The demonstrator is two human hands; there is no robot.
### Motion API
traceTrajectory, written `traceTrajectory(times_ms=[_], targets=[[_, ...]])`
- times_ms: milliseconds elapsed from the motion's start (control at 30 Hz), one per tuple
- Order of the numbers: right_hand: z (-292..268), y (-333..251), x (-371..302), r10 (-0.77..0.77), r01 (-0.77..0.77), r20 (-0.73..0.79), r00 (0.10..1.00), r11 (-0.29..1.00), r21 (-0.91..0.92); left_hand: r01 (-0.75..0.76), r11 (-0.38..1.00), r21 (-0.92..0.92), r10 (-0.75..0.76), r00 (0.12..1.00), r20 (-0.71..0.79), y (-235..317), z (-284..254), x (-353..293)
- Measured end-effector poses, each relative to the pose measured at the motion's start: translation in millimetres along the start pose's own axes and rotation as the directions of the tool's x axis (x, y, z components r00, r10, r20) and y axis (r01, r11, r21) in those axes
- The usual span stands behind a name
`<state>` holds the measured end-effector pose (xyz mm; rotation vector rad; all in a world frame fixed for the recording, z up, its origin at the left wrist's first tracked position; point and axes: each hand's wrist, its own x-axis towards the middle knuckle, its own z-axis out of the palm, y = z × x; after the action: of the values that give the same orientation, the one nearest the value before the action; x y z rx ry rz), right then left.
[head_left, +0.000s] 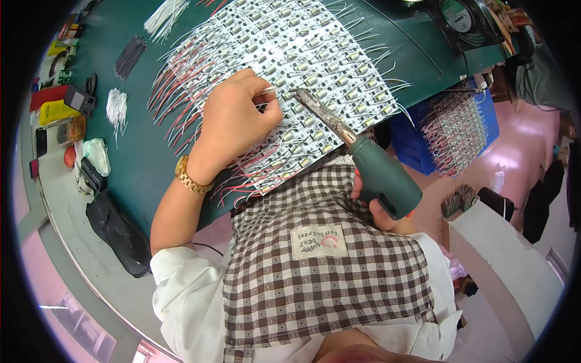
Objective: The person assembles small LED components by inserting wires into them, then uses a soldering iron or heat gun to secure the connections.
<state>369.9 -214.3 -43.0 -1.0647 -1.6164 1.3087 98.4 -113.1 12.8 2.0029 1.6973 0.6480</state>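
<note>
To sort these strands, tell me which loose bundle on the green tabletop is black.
The dark bundle between the upper white bundle and the lower white bundle; its black colour sets it apart.

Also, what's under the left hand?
A panel of white circuit boards, with red and white wires showing beside the left hand. Whatever lies directly beneath the palm is covered and cannot be seen.

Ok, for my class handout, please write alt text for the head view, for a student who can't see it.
A person's right grip holds a soldering iron over a white panel of small wired circuits, while the left grip appears to pinch thin white wire. Wire bundles lie leftward on the green table.
</note>
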Motion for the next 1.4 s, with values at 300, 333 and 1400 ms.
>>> traceTrajectory(times_ms=[300, 333, 1400], targets=[[3.7, -9.1, 9.1, 0.005, -0.01, 0.08, 0.997, 0.997, 0.07, 0.017, 1.0, -0.01, -0.017, 0.999, 0.027, -0.4, -1.2, 1.0], [3.4, -9.5, 9.3, 0.016, -0.023, 0.092, 0.996, 0.997, 0.077, 0.018, 1.0, -0.009, -0.018, 0.999, 0.026, -0.6, -1.3, 1.2], [-6.3, -4.9, -5.9, 0.153, -0.186, 0.135, 0.979, 0.941, 0.281, 0.09, 0.993, -0.078, -0.099, 0.989, -0.112, -17.1, -43.7, 6.3]])
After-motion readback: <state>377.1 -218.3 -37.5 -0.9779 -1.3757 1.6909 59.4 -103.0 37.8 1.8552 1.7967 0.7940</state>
